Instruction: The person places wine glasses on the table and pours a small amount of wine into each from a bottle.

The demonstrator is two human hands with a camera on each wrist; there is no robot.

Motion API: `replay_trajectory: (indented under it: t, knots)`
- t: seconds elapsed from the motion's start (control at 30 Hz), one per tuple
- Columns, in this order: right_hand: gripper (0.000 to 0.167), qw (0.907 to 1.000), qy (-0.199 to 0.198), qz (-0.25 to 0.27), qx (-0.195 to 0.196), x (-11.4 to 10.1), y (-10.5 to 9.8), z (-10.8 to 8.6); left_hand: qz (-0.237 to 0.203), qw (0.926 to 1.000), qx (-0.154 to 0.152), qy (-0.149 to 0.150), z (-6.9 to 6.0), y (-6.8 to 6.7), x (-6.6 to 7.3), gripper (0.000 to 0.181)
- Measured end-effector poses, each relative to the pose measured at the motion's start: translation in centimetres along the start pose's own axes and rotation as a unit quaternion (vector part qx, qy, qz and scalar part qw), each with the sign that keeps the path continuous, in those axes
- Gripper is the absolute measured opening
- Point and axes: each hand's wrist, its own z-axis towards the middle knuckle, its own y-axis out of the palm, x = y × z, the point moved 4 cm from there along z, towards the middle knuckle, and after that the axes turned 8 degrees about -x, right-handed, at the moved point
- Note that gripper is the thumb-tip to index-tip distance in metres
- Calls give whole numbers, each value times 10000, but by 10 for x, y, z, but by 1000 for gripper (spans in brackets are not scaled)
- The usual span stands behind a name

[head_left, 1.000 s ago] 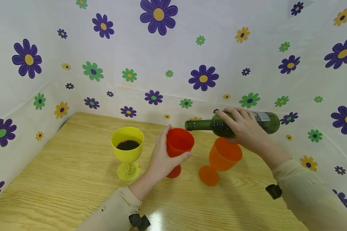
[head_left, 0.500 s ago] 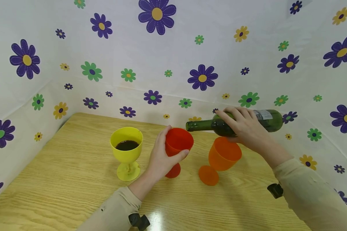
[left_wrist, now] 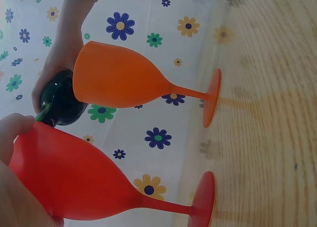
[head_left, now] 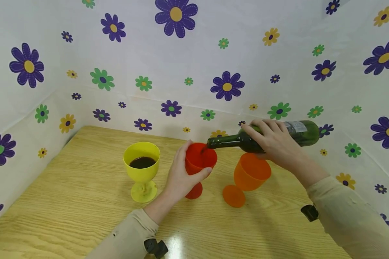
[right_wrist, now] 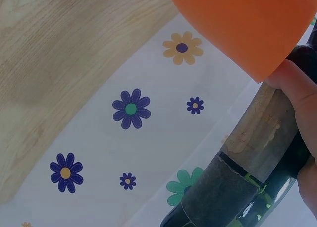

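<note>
With fingers and thumb around its bowl, my left hand (head_left: pixel 181 176) holds a red goblet (head_left: pixel 194 165) whose foot rests on the table. My right hand (head_left: pixel 275 144) grips a green glass bottle (head_left: pixel 246 142) around its body. The bottle lies tilted, its mouth just over the red goblet's rim, and a thin dark stream runs into the bowl. How full the red goblet is cannot be told. Close beneath the bottle stands an orange goblet (left_wrist: pixel 121 76), its bowl near my right thumb in the right wrist view.
A yellow goblet (head_left: pixel 143 174) with dark liquid stands left of my left hand. The wooden table (head_left: pixel 84 201) ends at a white flower-print cloth (head_left: pixel 133 54) hanging behind and at both sides.
The bottle's base has risen a little and its neck now slopes down. Dark liquid has begun to run from its mouth into the red goblet. My left hand stays in place.
</note>
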Motion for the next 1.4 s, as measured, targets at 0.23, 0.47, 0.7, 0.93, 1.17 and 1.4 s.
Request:
replay_trajectory:
  t: [0.23,0.47,0.7,0.93,1.17,1.4]
  knots:
    - [99,10000,-17,-22,22,-1,-1,1,-54,10000,11,22,-1,0,1,86]
    - [99,10000,30,-44,-48,-2,-1,0,-66,10000,-2,20,-1,-1,1,88]
    - [101,9999,36,-128,-61,-2,-4,-1,-35,10000,-8,-5,-1,-1,1,88]
    - [101,9998,17,-178,-54,-1,-6,0,-57,10000,-36,-29,-1,-1,2,88]
    - [97,9998,25,-152,-139,-2,-6,0,-41,10000,-43,-3,0,-1,2,88]
    - [99,9997,25,-92,-232,-4,-6,0,-4,10000,-40,30,0,-1,1,88]
